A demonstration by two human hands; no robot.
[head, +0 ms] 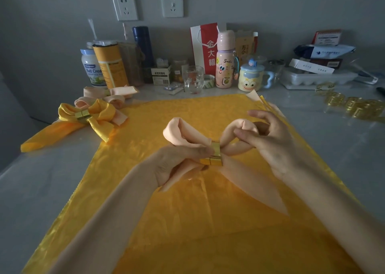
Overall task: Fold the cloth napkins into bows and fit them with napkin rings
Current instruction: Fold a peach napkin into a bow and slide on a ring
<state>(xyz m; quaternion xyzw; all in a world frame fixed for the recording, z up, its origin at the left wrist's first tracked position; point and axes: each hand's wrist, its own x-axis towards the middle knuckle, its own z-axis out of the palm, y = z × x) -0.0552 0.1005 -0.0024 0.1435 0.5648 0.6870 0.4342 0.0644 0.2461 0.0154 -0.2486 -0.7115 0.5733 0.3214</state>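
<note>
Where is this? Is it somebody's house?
Most likely a home, at a counter against a wall: a full-cream milk tub, a cartoon mug and a pink drink bottle stand at the back, below two wall sockets.

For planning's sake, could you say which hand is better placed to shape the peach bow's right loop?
Likely the right hand: it pinches that loop, while the left hand holds the napkin ring.

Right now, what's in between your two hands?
The gold napkin ring, around the middle of the peach napkin, sits between the left hand and right hand, in the head view.
</note>
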